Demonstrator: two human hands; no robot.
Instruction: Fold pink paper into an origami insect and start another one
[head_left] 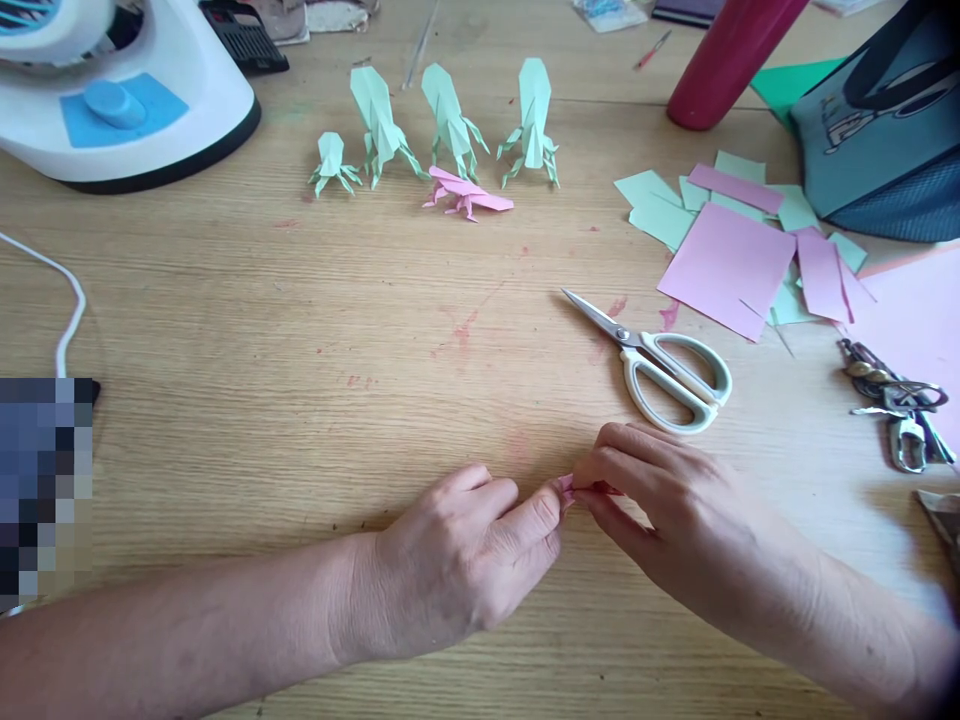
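Note:
My left hand [465,555] and my right hand [667,510] meet low on the wooden table [262,330]. Both pinch a small folded pink paper piece [568,486], of which only a tip shows between the fingertips. White-handled scissors [660,365] lie just beyond my right hand, blades pointing up and left. Further back stand several folded green paper figures [450,120], with one pink folded figure [465,192] lying in front of them.
Loose pink and green paper sheets [735,260] lie at the right, beside a blue bag [877,120] and a dark red bottle [724,60]. Keys [896,405] lie at the right edge. A white appliance [120,90] and its cord [67,300] sit at the left.

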